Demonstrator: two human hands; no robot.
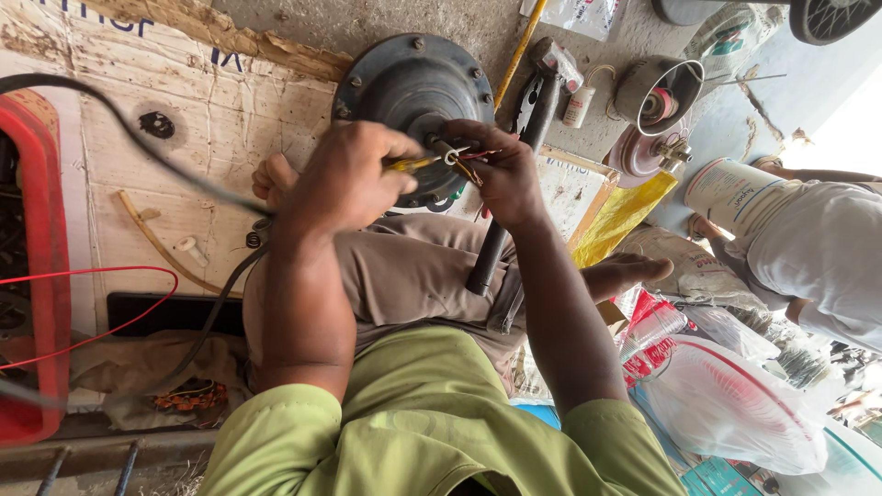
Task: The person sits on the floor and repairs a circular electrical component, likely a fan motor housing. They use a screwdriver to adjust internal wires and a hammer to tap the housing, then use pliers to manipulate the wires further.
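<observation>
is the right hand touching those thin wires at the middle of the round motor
Touching: the head view shows the right hand pinching the thin wires.

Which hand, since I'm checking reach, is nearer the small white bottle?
Right. The right hand pinches wires at the motor, just below-left of the small white bottle; the left hand grips a yellow-handled tool farther left.

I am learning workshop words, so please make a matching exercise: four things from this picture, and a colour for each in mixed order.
Things:
1. motor housing
2. screwdriver handle
3. thin loop of wire
4. person's shirt

Colours:
A. red
B. green
C. dark grey
D. yellow

Pairs: 1-C, 2-D, 3-A, 4-B
</observation>
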